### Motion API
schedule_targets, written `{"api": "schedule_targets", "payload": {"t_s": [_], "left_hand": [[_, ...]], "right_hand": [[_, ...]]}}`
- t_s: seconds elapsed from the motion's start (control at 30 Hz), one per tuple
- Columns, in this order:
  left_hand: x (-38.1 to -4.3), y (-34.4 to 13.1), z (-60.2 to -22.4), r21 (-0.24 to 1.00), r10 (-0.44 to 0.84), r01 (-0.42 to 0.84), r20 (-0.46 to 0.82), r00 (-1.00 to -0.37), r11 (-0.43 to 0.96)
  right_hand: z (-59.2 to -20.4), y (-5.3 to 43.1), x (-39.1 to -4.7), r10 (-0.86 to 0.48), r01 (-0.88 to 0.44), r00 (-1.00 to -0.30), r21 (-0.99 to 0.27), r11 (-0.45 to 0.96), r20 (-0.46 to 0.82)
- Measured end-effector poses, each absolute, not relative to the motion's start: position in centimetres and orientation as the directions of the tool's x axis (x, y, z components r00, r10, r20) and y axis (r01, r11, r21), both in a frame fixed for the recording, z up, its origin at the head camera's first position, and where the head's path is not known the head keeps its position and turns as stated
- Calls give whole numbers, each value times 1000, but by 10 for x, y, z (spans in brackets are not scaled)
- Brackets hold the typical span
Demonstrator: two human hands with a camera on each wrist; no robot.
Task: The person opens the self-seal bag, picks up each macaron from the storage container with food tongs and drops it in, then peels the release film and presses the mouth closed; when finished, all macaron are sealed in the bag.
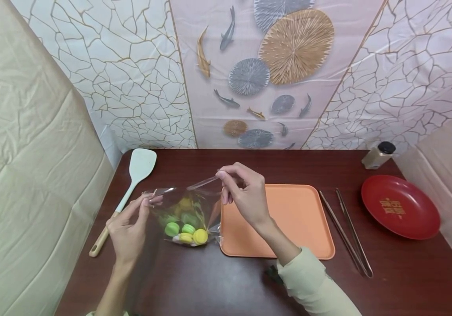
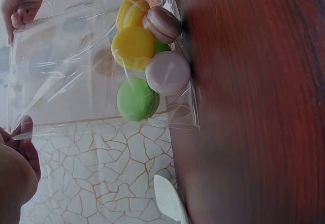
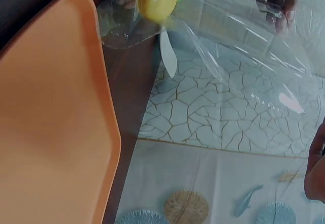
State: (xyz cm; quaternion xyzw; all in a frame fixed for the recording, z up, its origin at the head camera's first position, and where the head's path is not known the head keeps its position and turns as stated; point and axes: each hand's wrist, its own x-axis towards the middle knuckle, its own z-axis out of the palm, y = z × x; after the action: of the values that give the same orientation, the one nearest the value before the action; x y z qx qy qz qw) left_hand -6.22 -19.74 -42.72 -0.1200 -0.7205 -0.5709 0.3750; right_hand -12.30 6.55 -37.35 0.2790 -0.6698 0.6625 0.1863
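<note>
A clear plastic bag (image 1: 214, 206) hangs between my two hands, its top edge stretched from one to the other. My left hand (image 1: 128, 228) pinches the left upper corner between thumb and fingers. My right hand (image 1: 245, 191) pinches the right upper corner, held a little higher. At the bottom of the bag lie several macarons: a green macaron (image 2: 137, 99), a yellow macaron (image 2: 133, 47), a pale lilac macaron (image 2: 168, 73) and a brownish macaron (image 2: 162, 24) show in the left wrist view. The bag's bottom is close over the table.
An orange tray (image 1: 289, 219) lies right of the bag, under my right forearm. Metal tongs (image 1: 350, 237), a red plate (image 1: 399, 208) and a black-capped jar (image 1: 378, 156) are farther right. On the left is a pale spatula (image 1: 132, 184) with a wooden handle, partly behind my left hand.
</note>
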Motion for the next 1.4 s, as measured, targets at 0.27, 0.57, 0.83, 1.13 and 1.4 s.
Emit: {"api": "schedule_targets", "payload": {"t_s": [0.27,0.57,0.83,1.13,1.4], "left_hand": [[-61,-198,-428,732,-274,589,677,-683,342],[-61,-200,-429,737,-283,579,672,-684,350],[-60,-202,-429,746,-293,568,662,-689,348],[-61,-203,-429,756,-298,577,654,-696,311],[-65,-203,-429,763,-291,565,644,-708,314]], "right_hand": [[-373,86,-122,-55,-613,-788,-790,-26,613],[-372,117,-124,50,-601,-799,-799,-30,599],[-370,142,-124,136,-595,-799,-803,-36,585],[-368,162,-124,219,-595,-795,-798,-96,566],[-369,177,-122,265,-612,-782,-774,-161,563]]}}
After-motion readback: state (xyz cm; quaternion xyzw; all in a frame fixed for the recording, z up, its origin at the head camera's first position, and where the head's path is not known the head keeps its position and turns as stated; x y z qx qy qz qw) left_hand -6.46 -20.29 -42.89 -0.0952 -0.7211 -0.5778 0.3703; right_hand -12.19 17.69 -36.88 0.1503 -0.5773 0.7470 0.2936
